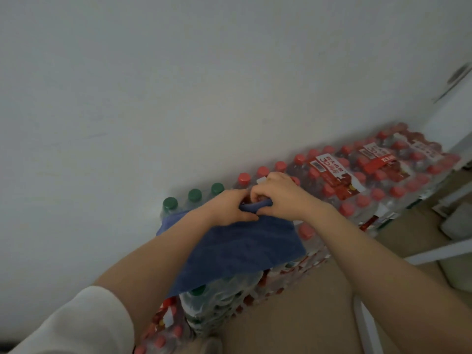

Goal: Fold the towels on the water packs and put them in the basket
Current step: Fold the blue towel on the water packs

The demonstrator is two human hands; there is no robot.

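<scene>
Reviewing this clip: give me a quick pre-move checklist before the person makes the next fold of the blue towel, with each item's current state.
1. Left hand grips the far edge of the blue towel: ok.
2. Right hand grips the same edge: ok.
3. Towel rests on the water packs: ok.
4. Towel lies flat: mostly ok; the gripped edge is bunched.
5. Near towel corner supported: not ok; it overhangs the pack edge.
6. Basket within reach: cannot tell; no basket is in view.

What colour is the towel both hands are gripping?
Blue; the towel shows in the head view, lying on the water packs.
</scene>
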